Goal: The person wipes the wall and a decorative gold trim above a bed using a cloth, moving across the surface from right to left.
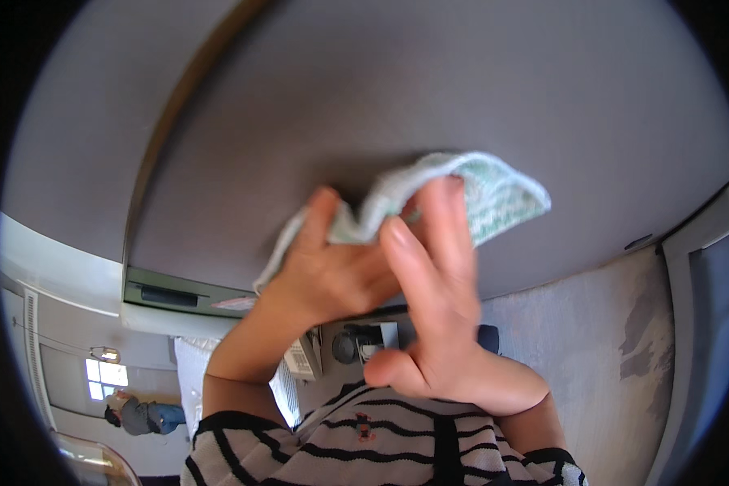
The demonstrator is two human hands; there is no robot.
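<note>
A pale green and white cloth is bunched and folded in front of a large grey panel. My left hand grips its left part, one digit pointing up along the fold. Over the cloth's middle lie the fingers of my right hand, with the thumb sticking out to the left, away from the fabric. Both hands are slightly blurred. Whether the right fingers pinch the cloth or only touch it cannot be told. My left fingertips are partly hidden behind the right hand and the folds.
A brown edge strip runs along the panel's left side. Below it sits a dark recessed handle. Several small items, including a black round object, lie below my hands. Another person is farther off at lower left. At right stands a pale frame.
</note>
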